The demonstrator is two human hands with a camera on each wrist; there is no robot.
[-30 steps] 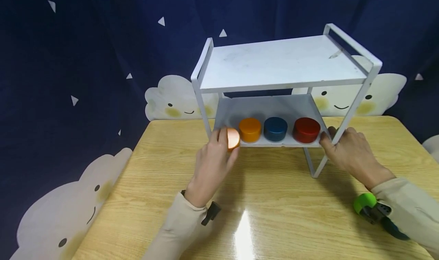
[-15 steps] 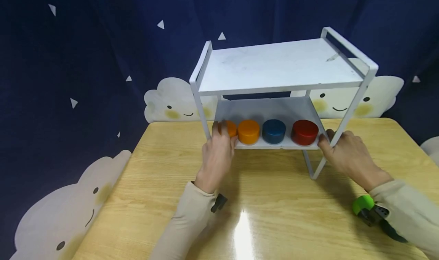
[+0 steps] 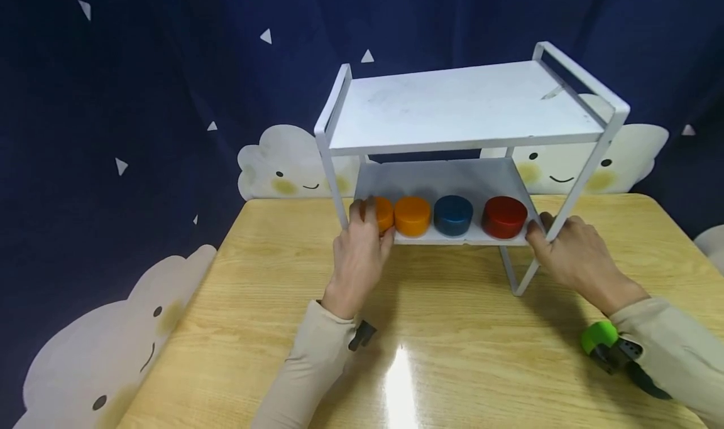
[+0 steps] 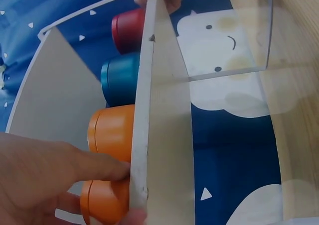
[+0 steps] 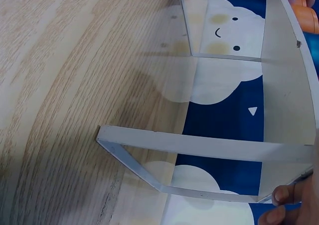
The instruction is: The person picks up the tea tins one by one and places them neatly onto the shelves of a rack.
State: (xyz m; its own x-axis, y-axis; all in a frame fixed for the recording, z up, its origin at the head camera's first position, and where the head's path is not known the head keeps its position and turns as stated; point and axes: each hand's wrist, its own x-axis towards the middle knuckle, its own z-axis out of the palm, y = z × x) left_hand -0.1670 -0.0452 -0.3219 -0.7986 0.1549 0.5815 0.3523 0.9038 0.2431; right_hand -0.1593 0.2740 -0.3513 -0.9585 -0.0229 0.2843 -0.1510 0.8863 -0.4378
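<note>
A white two-tier shelf rack [image 3: 464, 105] stands on the table. On its lower tier, from left to right, sit two orange round canisters, a blue canister [image 3: 453, 215] and a red canister [image 3: 504, 217]. My left hand [image 3: 357, 259] holds the leftmost orange canister [image 3: 385, 214], thumb and fingers around its sides. The second orange canister [image 3: 412, 216] is right beside it, as the left wrist view also shows. My right hand [image 3: 577, 253] grips the rack's front right leg and lower tier end; its fingers are partly hidden behind the leg.
The wooden table [image 3: 271, 291] extends in front of the rack. By the right sleeve lies a bright green round object [image 3: 598, 336], partly covered by the black wrist device [image 3: 613, 355]. A dark blue curtain [image 3: 170, 71] with clouds hangs behind.
The leftmost orange canister, tilted at the shelf's front edge a second ago, has moved back onto the lower tier with my left hand. My right hand keeps its hold.
</note>
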